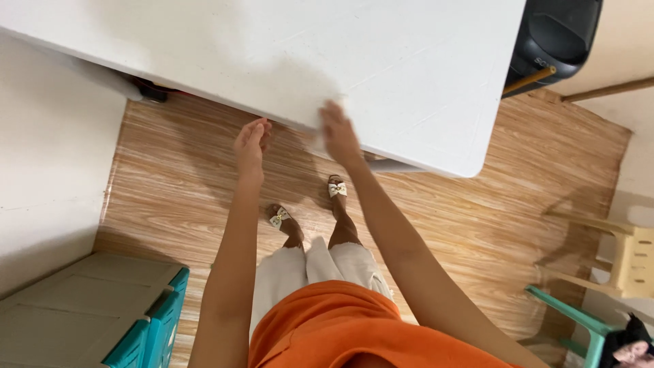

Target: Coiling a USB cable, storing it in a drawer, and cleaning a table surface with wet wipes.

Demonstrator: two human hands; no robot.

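The fingers of the right hand [338, 133] lie flat and together on a small white cloth [320, 136], which they press against the near edge of the white table [422, 61]. The cloth is blurred and almost the same colour as the table top, so its shape is hard to tell; part of it seems to hang just over the edge. The fingers of the left hand [251, 142] are loosely stretched and close to each other, holding nothing. This hand hovers just below and beside the table edge, near the cloth but apart from it.

By my judgement the step in hand is wiping along the front edge of the table (the blur of the right hand fits with a sweeping motion). The next move calls for keeping the palm flat so that the cloth does not slip off the edge, and the free left hand is well placed to catch it if it does.

Further out, the person stands in sandals [337, 188] on a wood-pattern floor [177, 170]. A grey and teal cabinet [88, 313] is at the lower left, a black speaker [555, 34] behind the far corner of the table, and a pale plastic chair [630, 255] at the right.
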